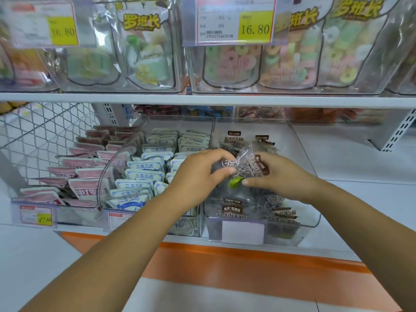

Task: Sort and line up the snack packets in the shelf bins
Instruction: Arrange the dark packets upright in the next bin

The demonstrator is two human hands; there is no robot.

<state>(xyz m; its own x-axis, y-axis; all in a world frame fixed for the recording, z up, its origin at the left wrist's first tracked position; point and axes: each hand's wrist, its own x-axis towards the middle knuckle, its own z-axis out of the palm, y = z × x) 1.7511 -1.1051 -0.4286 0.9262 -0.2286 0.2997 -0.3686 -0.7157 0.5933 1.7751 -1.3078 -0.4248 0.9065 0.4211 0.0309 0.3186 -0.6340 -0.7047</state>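
Held packet: a clear packet with dark plum pieces and brown print (pixel 245 164), lifted just above the right-hand bin (pixel 299 140), which serves as the landmark here.
Green piece: a small green thing (pixel 235 182) sits at the packet's lower edge, between the two thumbs; whether it is a stray sweet or part of the wrapper I cannot tell.
Left grip: the left hand (pixel 198 176) is closed on the packet's left side, thumb pressed against fingers.
Right grip: the right hand (pixel 276 176) pinches the packet's right side, fingers curled, not spread.
Risk: the slick film could slip from the pinch and land crooked among the dark packets in the bin (pixel 234 211), spoiling the row; in my judgement, pulling with both hands may also tear the seal.
Neighbour: left of that bin, the blue-and-white packets (pixel 144 174) stand in rows; a dropped packet might fall across the wall into them.
Further left: pink packets (pixel 87 176) lie loosely stacked.
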